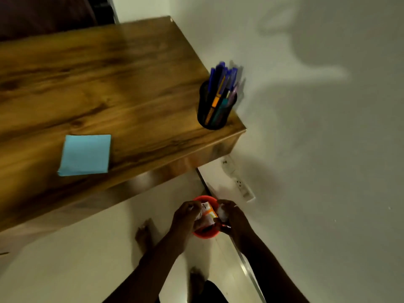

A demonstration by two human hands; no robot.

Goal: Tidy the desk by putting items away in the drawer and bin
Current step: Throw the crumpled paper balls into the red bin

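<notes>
Both my hands hang over a small red bin on the floor beside the wall. My left hand grips an orange-and-white packet over the bin's mouth. My right hand holds crumpled white paper and pinches something small and red, too blurred to name. On the wooden desk lie a blue sticky-note pad near the front edge and a black mesh pen holder full of pens at the right corner.
A white wall runs along the right, with a power strip low on it below the desk corner. My bare feet stand on the pale floor to the left of the bin. No drawer is in view.
</notes>
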